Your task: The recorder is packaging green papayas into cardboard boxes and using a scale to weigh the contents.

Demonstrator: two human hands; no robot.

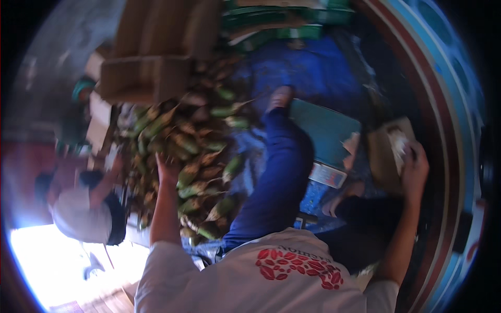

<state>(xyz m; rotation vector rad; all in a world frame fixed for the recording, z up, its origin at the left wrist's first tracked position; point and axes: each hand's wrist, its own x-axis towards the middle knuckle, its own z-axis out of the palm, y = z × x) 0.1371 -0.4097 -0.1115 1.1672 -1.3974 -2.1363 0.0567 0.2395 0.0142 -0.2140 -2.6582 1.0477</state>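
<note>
A large heap of long green vegetables with tan ends and thin tails (pixel 190 143), which look like green radishes, lies left of my legs. My left hand (pixel 166 169) reaches down onto the heap; blur hides whether its fingers hold one. At the right, my right hand (pixel 415 169) grips the rim of a small cardboard box (pixel 383 161). Something white (pixel 399 143) shows inside the box, too blurred to name. Between the box and my leg sits a flat blue-green scale (pixel 323 130) with a pale display panel (pixel 327 175) at its near edge.
A large open carton (pixel 143 78) stands beyond the heap. Stacked green boxes (pixel 282 21) are at the far end of a blue floor sheet (pixel 318 65). Another person (pixel 86 211) sits at the left by the heap. A striped curved edge (pixel 438 104) borders the right side.
</note>
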